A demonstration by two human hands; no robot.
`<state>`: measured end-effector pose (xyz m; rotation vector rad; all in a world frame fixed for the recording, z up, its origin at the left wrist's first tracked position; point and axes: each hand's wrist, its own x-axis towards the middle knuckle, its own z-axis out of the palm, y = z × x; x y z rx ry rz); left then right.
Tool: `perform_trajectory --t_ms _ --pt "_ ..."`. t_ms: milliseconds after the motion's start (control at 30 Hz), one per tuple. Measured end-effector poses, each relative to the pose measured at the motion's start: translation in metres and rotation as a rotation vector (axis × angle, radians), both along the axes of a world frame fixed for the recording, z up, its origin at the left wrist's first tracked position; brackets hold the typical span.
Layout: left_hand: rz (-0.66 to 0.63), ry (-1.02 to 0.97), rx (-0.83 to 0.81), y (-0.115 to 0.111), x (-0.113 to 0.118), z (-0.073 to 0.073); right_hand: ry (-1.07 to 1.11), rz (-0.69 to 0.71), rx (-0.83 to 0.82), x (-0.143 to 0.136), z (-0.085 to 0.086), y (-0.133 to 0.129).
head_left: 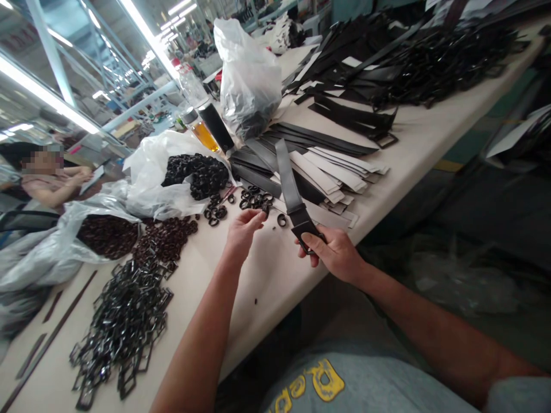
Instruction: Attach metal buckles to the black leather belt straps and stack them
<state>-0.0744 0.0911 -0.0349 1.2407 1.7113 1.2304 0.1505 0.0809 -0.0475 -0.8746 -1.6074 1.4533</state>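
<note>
My right hand [338,251] grips a black belt strap [289,180] at its buckle end, the thumb pressed on the folded end. The dark rectangular buckle [306,244] is partly covered by my fingers. From there the strap's free length points up and away over the table. My left hand [244,232] is closed in a pinch, with a small black belt loop [266,211] at its fingertips. Just beyond it lies a little heap of black belt loops [253,198]. A single loop [282,220] rests between my hands.
Black and white-backed straps [327,172] lie beyond my hands. At the left are a pile of metal buckles [124,321], brown loops [166,238] and a bag of black loops [196,175]. Bottles [202,132] and a white plastic bag [247,69] stand behind. Another person [51,178] sits far left.
</note>
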Motion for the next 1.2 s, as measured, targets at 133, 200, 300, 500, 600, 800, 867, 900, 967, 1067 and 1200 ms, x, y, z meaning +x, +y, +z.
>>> perform_trajectory --t_ms 133,200,300,500,600,800,867,900,967,1067,1200 --pt "-0.015 -0.422 -0.018 -0.031 0.013 0.012 -0.033 0.028 0.036 -0.008 0.007 0.002" --pt "-0.026 -0.542 -0.014 -0.044 0.022 0.017 -0.036 0.045 0.048 -0.012 0.010 0.000" --pt "-0.071 -0.584 0.044 -0.055 0.033 0.023 -0.052 0.087 0.060 -0.018 0.013 -0.003" --pt "-0.091 -0.602 0.166 -0.067 0.044 0.029 -0.032 0.182 0.042 -0.022 0.014 -0.012" --pt "-0.095 -0.599 0.138 -0.074 0.044 0.030 -0.038 0.242 0.023 -0.019 0.017 -0.015" --pt "-0.192 -0.421 0.143 -0.082 0.037 0.037 -0.170 0.260 0.143 -0.016 0.023 -0.020" --pt "-0.245 -0.341 0.149 -0.083 0.035 0.040 -0.178 0.281 0.144 -0.016 0.024 -0.020" --pt "-0.271 -0.328 0.136 -0.083 0.035 0.041 -0.157 0.305 0.124 -0.016 0.023 -0.020" --pt "-0.317 -0.341 0.095 -0.084 0.035 0.041 -0.081 0.358 0.066 -0.016 0.023 -0.019" --pt "-0.336 -0.266 0.086 -0.087 0.036 0.041 0.025 0.438 0.008 -0.013 0.023 -0.017" --pt "-0.291 0.181 0.160 -0.093 0.038 0.044 0.057 0.516 -0.020 -0.009 0.021 -0.014"
